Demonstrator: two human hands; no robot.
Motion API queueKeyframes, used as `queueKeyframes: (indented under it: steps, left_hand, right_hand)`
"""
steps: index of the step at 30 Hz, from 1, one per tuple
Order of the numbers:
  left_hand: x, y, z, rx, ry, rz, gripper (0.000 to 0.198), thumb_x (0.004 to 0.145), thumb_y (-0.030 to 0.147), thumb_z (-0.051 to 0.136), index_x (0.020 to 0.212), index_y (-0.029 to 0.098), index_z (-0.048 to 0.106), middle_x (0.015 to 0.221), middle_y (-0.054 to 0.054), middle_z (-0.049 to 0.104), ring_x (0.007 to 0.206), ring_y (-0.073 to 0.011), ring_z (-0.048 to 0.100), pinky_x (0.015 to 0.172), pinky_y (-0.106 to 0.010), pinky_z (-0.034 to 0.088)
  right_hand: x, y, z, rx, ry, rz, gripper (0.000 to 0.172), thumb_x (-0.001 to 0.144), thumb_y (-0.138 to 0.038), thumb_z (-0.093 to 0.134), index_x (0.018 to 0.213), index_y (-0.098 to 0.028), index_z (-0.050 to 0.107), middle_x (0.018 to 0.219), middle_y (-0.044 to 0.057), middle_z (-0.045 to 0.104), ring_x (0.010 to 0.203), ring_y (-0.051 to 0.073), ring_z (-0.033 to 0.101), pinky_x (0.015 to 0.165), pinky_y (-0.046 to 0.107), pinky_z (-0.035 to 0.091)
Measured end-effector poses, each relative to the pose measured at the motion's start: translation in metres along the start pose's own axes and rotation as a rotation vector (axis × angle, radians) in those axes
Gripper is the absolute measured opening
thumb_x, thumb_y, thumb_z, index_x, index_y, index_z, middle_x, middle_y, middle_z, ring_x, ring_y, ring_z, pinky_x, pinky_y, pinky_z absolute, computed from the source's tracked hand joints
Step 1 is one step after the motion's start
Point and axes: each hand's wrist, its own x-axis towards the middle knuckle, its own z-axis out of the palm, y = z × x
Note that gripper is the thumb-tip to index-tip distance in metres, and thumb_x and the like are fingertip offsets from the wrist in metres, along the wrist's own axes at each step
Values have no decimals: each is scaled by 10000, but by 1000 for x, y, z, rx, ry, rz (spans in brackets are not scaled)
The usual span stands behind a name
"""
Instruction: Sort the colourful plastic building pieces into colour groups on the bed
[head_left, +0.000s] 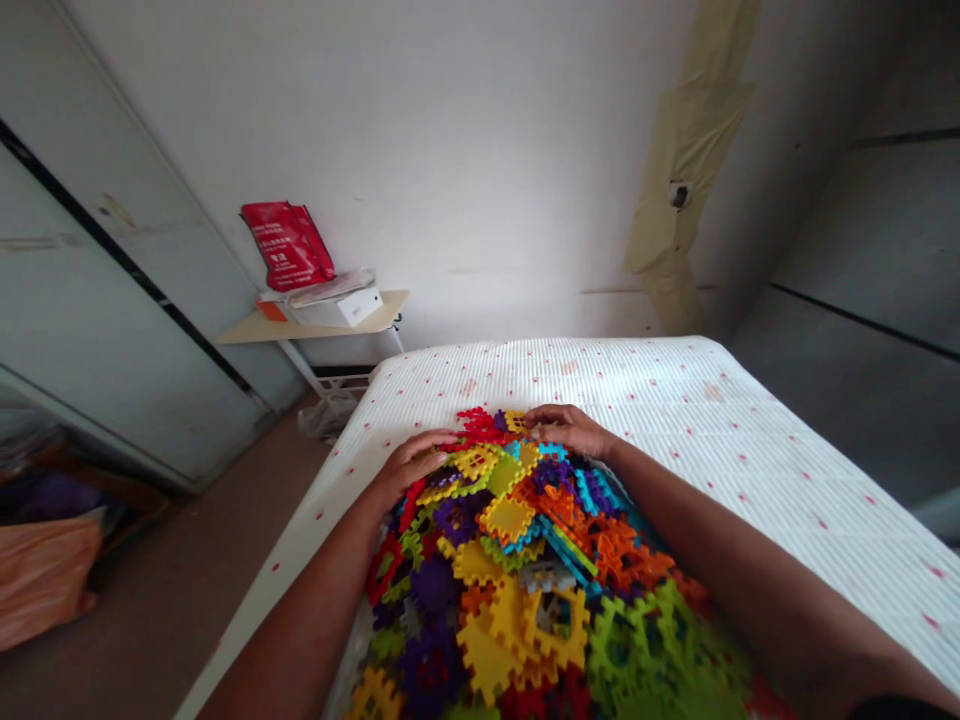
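A large heap of toothed plastic building tiles (506, 520) in yellow, red, purple, orange, green and blue lies on the bed in front of me. My left hand (415, 462) rests on the heap's far left edge, fingers stretched out toward the red tiles (480, 427). At the far right edge is my right hand (574, 432), its fingers apart and touching the pieces beside a small yellow window tile (515, 421). Both forearms flank the heap. The undersides of the fingers are partly hidden, and neither hand visibly lifts a piece.
A white bed cover (637, 400) with red dots spreads around the heap. Back left, a small table (386, 308) holds a white box (341, 308) and a red bag (289, 245). An orange bag (45, 575) sits at the far left. A wall socket (679, 194) is ahead.
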Motion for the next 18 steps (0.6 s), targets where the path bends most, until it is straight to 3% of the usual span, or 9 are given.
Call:
queueKeyframes:
  steps: [5,8,11,15,18]
  left_hand:
    - [-14,9,9,-355,211,-100,565,705,506,606,1146,153,601,1026,-97,680,1007,-291,595,893,-421,452]
    - [-21,18,18,-448,227,-89,544,672,447,655,1118,138,615,968,-92,693,941,-278,620,849,-397,469]
    - [-28,31,28,-419,211,-64,459,679,408,663,1057,148,646,975,-87,691,904,-246,627,834,-362,468]
    - [-38,53,37,-273,200,14,356,692,409,655,941,156,679,966,-85,688,912,-233,616,855,-352,454]
    - [-43,69,38,-106,182,153,311,711,416,636,874,157,689,974,-85,679,960,-236,598,913,-363,426]
  right_hand:
    - [0,-20,7,106,-22,-45,427,592,-244,715,1001,-148,642,803,22,644,648,127,576,656,313,501]
    - [-8,-39,17,-7,-93,-112,356,627,-183,677,982,-155,655,723,-16,604,634,100,544,642,266,479]
    - [-22,-62,28,-196,-123,-235,299,666,-143,646,962,-188,663,796,-16,615,671,93,540,653,248,473]
    - [-46,-94,36,-394,-151,-481,255,735,-138,602,978,-201,650,965,18,634,838,117,583,784,270,481]
    - [-72,-111,34,-444,-32,-597,233,811,-199,549,1032,-189,621,1031,54,632,972,144,579,880,314,466]
